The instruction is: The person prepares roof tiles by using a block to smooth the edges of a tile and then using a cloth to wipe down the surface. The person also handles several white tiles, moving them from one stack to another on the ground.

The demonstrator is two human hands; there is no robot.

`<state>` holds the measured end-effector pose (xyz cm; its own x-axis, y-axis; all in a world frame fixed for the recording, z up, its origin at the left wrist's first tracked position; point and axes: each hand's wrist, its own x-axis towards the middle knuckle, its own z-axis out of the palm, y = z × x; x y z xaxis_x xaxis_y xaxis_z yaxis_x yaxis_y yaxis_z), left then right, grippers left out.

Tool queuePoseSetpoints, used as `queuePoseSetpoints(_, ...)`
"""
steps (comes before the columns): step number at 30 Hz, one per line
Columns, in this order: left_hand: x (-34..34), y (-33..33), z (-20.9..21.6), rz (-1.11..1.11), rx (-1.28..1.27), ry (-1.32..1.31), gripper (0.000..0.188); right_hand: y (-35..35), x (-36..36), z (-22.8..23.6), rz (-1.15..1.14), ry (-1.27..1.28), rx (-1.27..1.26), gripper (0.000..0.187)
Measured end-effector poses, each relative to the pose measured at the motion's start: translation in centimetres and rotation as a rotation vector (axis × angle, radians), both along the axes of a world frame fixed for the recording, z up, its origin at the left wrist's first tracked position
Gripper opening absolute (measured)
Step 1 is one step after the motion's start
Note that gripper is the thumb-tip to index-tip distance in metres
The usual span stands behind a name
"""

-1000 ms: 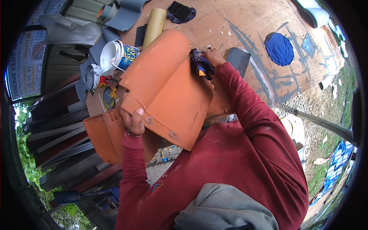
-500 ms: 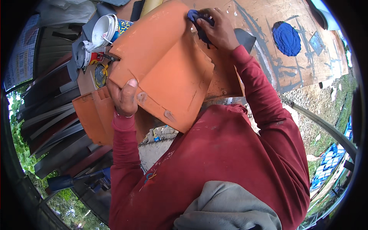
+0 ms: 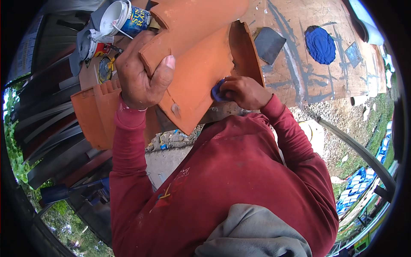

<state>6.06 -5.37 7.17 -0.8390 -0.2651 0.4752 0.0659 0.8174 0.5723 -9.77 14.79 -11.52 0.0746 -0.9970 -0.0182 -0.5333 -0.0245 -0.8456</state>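
An orange roof tile [image 3: 197, 73] is held tilted over the table in front of me. My left hand [image 3: 141, 75] is closed round its left edge, with the thumb on the upper face. Pinched in my right hand [image 3: 248, 93] is a crumpled blue cloth [image 3: 218, 90], which touches the tile near its right edge. Pale scuffs mark the tile's near corner. Beneath it, another orange tile [image 3: 248, 51] shows partly at the right. At the left, further orange tile pieces [image 3: 96, 113] stick out past my left forearm.
A blue-labelled paint bucket [image 3: 139, 21] and a smaller paint can [image 3: 91, 49] stand at the far left, by a yellow-rimmed container [image 3: 104, 69]. On the wooden table [image 3: 295, 51] lie a dark square sheet [image 3: 269, 44], a round blue cloth [image 3: 320, 44] and a small grey-blue square [image 3: 353, 54].
My right hand has brought the blue cloth from the tile's far end to its near right side. My left hand and the tile have shifted up and away from me.
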Motion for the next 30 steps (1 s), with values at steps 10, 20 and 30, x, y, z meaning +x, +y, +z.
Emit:
queuePoseSetpoints(10,-2.9,-2.4,0.2,-0.028,-0.151,-0.026,0.030,-0.8,5.3,-0.5,-0.169,0.108,-0.675,0.039)
queuePoseSetpoints(20,-4.1,0.4,0.9,-0.073,-0.079,-0.007,0.023,0.4,8.0,1.4,-0.045,0.111,-0.809,0.028)
queuePoseSetpoints(30,-4.1,3.0,1.4,-0.140,-0.026,-0.076,0.024,-1.5,6.9,4.1,-0.487,-0.078,-0.816,0.046)
